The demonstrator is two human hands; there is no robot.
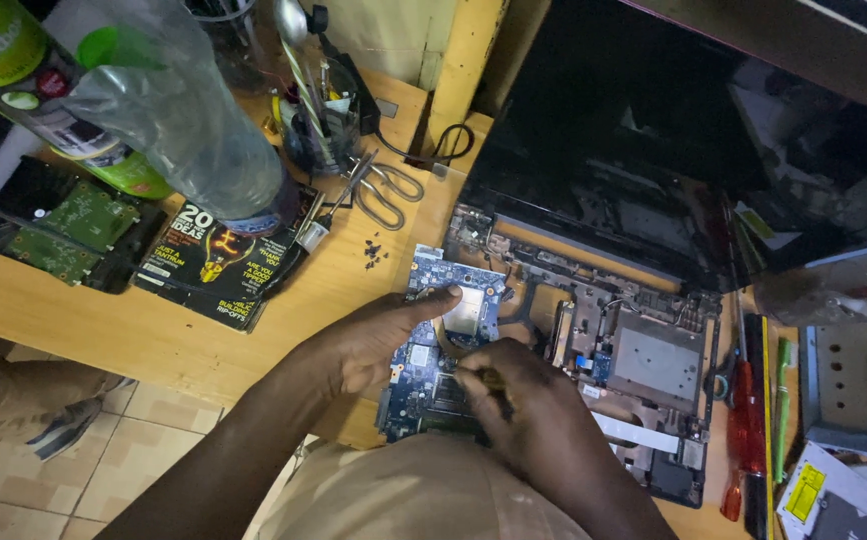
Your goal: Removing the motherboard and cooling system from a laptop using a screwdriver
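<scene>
1. Blue board [431, 330] lies at the table's near edge, close to the person, so both hands reach it easily.
2. The left hand [378, 335] presses on it with fingers stretched, to keep it steady.
3. The right hand [523, 400] is closed around a thin tool [498, 392], its tip on the board.
4. Beyond, the open laptop [633, 350] waits; farther, scissors [385, 190] and a magazine [221, 262].

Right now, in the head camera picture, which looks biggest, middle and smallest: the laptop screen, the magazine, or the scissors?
1. Laptop screen: by far the largest, filling the upper right.
2. Magazine: clearly smaller, partly covered by a clear plastic bottle.
3. Scissors: smallest.
All three lie at a similar distance, so the order seems safe.
</scene>
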